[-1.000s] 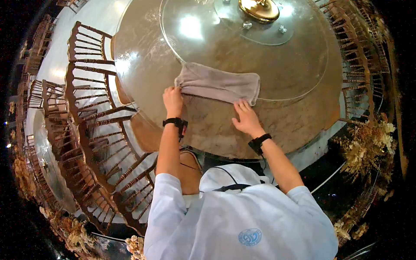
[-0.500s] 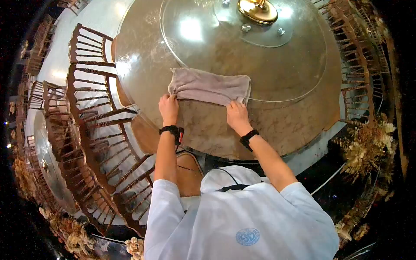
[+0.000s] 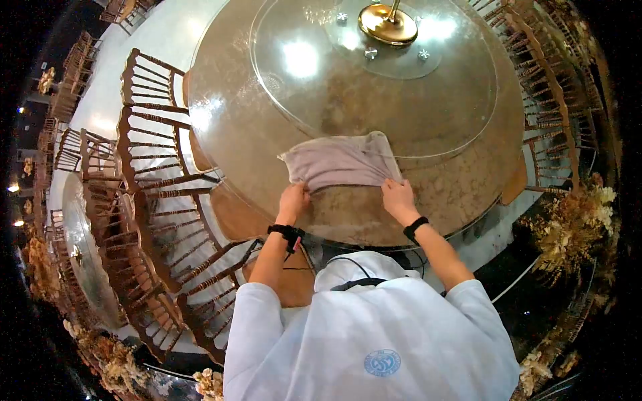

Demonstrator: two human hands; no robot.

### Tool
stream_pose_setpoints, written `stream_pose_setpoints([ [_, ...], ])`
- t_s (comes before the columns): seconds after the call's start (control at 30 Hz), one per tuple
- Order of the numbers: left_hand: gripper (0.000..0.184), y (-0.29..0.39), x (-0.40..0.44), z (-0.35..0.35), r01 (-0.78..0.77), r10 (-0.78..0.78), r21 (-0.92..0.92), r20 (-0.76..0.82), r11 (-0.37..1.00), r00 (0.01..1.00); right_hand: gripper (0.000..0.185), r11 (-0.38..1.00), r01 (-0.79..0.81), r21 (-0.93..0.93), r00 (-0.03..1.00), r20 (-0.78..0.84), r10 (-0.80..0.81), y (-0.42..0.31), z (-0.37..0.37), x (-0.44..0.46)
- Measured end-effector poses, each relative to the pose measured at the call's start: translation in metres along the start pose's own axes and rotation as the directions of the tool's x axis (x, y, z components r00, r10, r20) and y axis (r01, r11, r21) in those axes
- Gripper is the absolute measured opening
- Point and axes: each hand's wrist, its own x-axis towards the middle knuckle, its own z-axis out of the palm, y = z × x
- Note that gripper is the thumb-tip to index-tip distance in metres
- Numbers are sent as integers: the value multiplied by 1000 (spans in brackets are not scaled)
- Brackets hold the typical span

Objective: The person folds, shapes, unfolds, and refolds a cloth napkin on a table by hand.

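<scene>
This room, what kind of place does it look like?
Probably a restaurant or banquet hall: a big round table with a glass turntable, and rows of wooden chairs.

Left hand (image 3: 293,202) and right hand (image 3: 400,199) reach forward, apart — fingers (image 3: 305,190) on both pinched closed

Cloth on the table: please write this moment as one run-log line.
cloth: creased, on table | left hand: grips near left corner | right hand: grips near right corner

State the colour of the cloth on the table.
The cloth is pale greyish mauve, seen in the head view.
</scene>
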Motion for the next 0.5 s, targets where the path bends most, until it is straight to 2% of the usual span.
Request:
stream_pose_setpoints([
  [0.03, 15, 5, -2, 4, -17, 17, 4, 112, 1000, 994, 30, 1000, 3, 14, 1000, -15, -3, 9, 1, -7],
  [0.07, 15, 9, -4, 9, -19, 19, 5, 110, 1000, 994, 30, 1000, 2, 13, 1000, -17, -2, 17, 2, -14],
  [0.13, 16, 22, -9, 17, -86, 99, -71, 192, 994, 976, 31, 998, -63, -3, 994, 86, 63, 29, -3, -28],
  [0.17, 16, 32, -10, 23, -119, 115, 13, 187, 993, 976, 34, 999, -34, -1, 999, 9, 34, 35, -6, -36],
  [0.2, 16, 44, -11, 26, -123, 118, 16, 188, 992, 975, 34, 999, -37, 0, 999, 7, 37, 41, -5, -44],
  [0.33, 18, 74, -11, 49, -130, 154, -105, 268, 986, 951, 37, 998, -45, -48, 995, -92, 40, 71, 2, -73],
  [0.4, 18, 90, -10, 70, -113, 182, -196, 382, 974, 906, 39, 986, -168, 9, 984, 63, 167, 91, -7, -92],
  [0.43, 19, 104, -10, 81, -119, 164, -132, 422, 984, 892, 32, 969, -244, 31, 970, 13, 243, 105, 2, -104],
  [0.47, 19, 116, -13, 89, -115, 162, -134, 422, 984, 892, 32, 970, -241, 30, 971, 16, 240, 124, 7, -121],
  [0.5, 19, 131, -16, 93, -154, 253, -254, 424, 955, 870, 31, 964, -263, -24, 964, 21, 264, 141, 7, -135],
])
